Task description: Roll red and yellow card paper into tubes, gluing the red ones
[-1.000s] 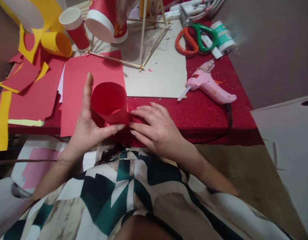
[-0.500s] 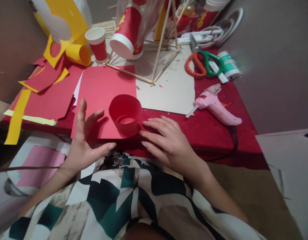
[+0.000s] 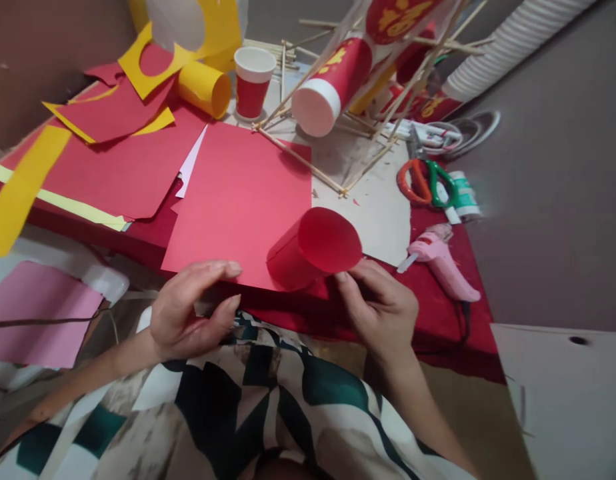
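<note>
A red paper tube (image 3: pixel 295 257) leans to the right over the near edge of a red paper sheet (image 3: pixel 228 200). My right hand (image 3: pixel 383 307) pinches the tube's upper rim between thumb and fingers. To the left of the tube, my left hand (image 3: pixel 193 310) hovers apart from it, fingers curved and thumb separate, holding nothing. The sheet lies flat on the red-covered table, partly over a pale board (image 3: pixel 383 227).
Behind stand a stick frame (image 3: pixel 301 160) with red paper cups (image 3: pixel 338 87), a single cup (image 3: pixel 252 87) and a yellow paper tube (image 3: pixel 208 90). Scissors (image 3: pixel 421 181) and a pink glue gun (image 3: pixel 443 260) lie right. Red sheets (image 3: pixel 123 173) and yellow scraps (image 3: pixel 28 180) lie left.
My right hand has closed on the red tube's rim, and the tube has tipped from upright to a rightward lean. My left hand's fingers have drawn closer together. The view has shifted.
</note>
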`<control>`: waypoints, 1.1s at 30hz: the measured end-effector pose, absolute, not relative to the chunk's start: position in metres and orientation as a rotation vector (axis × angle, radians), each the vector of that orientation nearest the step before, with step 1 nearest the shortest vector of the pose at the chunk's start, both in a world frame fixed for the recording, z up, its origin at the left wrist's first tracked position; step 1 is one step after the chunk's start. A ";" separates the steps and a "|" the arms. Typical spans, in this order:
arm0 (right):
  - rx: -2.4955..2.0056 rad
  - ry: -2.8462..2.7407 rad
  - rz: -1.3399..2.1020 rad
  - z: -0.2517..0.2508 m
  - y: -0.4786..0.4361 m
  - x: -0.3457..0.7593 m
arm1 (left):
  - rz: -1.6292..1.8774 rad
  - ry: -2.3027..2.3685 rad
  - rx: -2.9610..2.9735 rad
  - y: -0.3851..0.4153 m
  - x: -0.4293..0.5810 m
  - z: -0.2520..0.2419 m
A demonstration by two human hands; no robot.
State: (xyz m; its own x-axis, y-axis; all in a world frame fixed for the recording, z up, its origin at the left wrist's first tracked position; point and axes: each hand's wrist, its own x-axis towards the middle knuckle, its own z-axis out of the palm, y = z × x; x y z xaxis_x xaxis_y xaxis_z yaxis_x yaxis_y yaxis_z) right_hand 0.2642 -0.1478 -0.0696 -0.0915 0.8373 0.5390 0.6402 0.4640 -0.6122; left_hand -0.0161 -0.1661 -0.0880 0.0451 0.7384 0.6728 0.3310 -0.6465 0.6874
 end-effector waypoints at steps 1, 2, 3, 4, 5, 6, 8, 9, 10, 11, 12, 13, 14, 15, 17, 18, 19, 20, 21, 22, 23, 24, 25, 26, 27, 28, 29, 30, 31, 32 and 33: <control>-1.279 -1.801 0.256 -0.071 -0.148 0.264 | 1.660 1.017 2.108 -0.162 -0.018 -0.084; -1.305 -1.795 0.242 -0.072 -0.148 0.264 | 1.658 0.965 2.222 -0.158 -0.020 -0.080; -1.329 -1.790 0.230 -0.072 -0.149 0.264 | 1.625 0.935 2.316 -0.155 -0.022 -0.075; -1.348 -1.789 0.214 -0.073 -0.149 0.264 | 1.590 0.909 2.373 -0.151 -0.023 -0.070; -1.361 -1.790 0.192 -0.074 -0.150 0.265 | 1.557 0.883 2.412 -0.149 -0.025 -0.066; -1.371 -1.792 0.168 -0.076 -0.150 0.266 | 1.536 0.859 2.432 -0.147 -0.027 -0.063; -1.373 -1.794 0.108 -0.080 -0.150 0.269 | 1.529 0.798 2.448 -0.145 -0.029 -0.060; -1.374 -1.796 0.077 -0.083 -0.150 0.270 | 1.526 0.758 2.449 -0.145 -0.031 -0.060; -1.376 -1.800 0.049 -0.085 -0.150 0.271 | 1.511 0.709 2.446 -0.145 -0.032 -0.059; -1.382 -1.805 0.025 -0.087 -0.150 0.272 | 1.483 0.662 2.435 -0.145 -0.033 -0.059; -1.390 -1.813 0.006 -0.088 -0.149 0.272 | 1.439 0.617 2.422 -0.145 -0.034 -0.059; -1.397 -1.821 -0.008 -0.089 -0.149 0.271 | 1.397 0.584 2.407 -0.146 -0.035 -0.059; -1.403 -1.827 -0.017 -0.089 -0.149 0.270 | 1.361 0.565 2.394 -0.145 -0.036 -0.059; -1.405 -1.829 -0.026 -0.088 -0.149 0.269 | 1.341 0.557 2.386 -0.145 -0.037 -0.059; -1.390 -1.829 -0.043 -0.086 -0.149 0.265 | 1.336 0.554 2.388 -0.145 -0.039 -0.057; -1.379 -1.829 -0.048 -0.084 -0.148 0.263 | 1.338 0.549 2.390 -0.144 -0.040 -0.057; -1.367 -1.832 -0.049 -0.083 -0.148 0.261 | 1.344 0.540 2.386 -0.144 -0.040 -0.056; -1.353 -1.837 -0.047 -0.082 -0.147 0.259 | 1.343 0.520 2.383 -0.143 -0.041 -0.055; -1.336 -1.842 -0.042 -0.081 -0.146 0.258 | 1.339 0.497 2.377 -0.143 -0.042 -0.055; -1.321 -1.844 -0.035 -0.080 -0.146 0.257 | 1.328 0.477 2.373 -0.143 -0.043 -0.054; -1.304 -1.841 -0.028 -0.080 -0.145 0.256 | 1.321 0.465 2.366 -0.144 -0.043 -0.055; -1.289 -1.833 -0.020 -0.080 -0.144 0.256 | 1.316 0.467 2.359 -0.145 -0.043 -0.056; -1.279 -1.820 -0.006 -0.080 -0.144 0.256 | 1.331 0.491 2.342 -0.147 -0.043 -0.058; -1.272 -1.804 0.016 -0.081 -0.144 0.257 | 1.363 0.534 2.314 -0.150 -0.041 -0.061; -1.269 -1.783 0.047 -0.081 -0.144 0.257 | 1.418 0.593 2.266 -0.153 -0.039 -0.064; -1.272 -1.757 0.089 -0.080 -0.144 0.257 | 1.478 0.669 2.199 -0.156 -0.036 -0.068; -1.280 -1.723 0.137 -0.080 -0.144 0.257 | 1.551 0.759 2.113 -0.160 -0.032 -0.073; -1.289 -1.680 0.188 -0.078 -0.144 0.257 | 1.629 0.842 2.021 -0.163 -0.027 -0.077; -1.294 -1.632 0.236 -0.077 -0.145 0.257 | 1.701 0.907 1.937 -0.166 -0.022 -0.080; -1.292 -1.583 0.280 -0.074 -0.145 0.256 | 1.755 0.946 1.873 -0.167 -0.017 -0.081; -1.284 -1.538 0.316 -0.072 -0.144 0.255 | 1.797 0.960 1.828 -0.168 -0.012 -0.081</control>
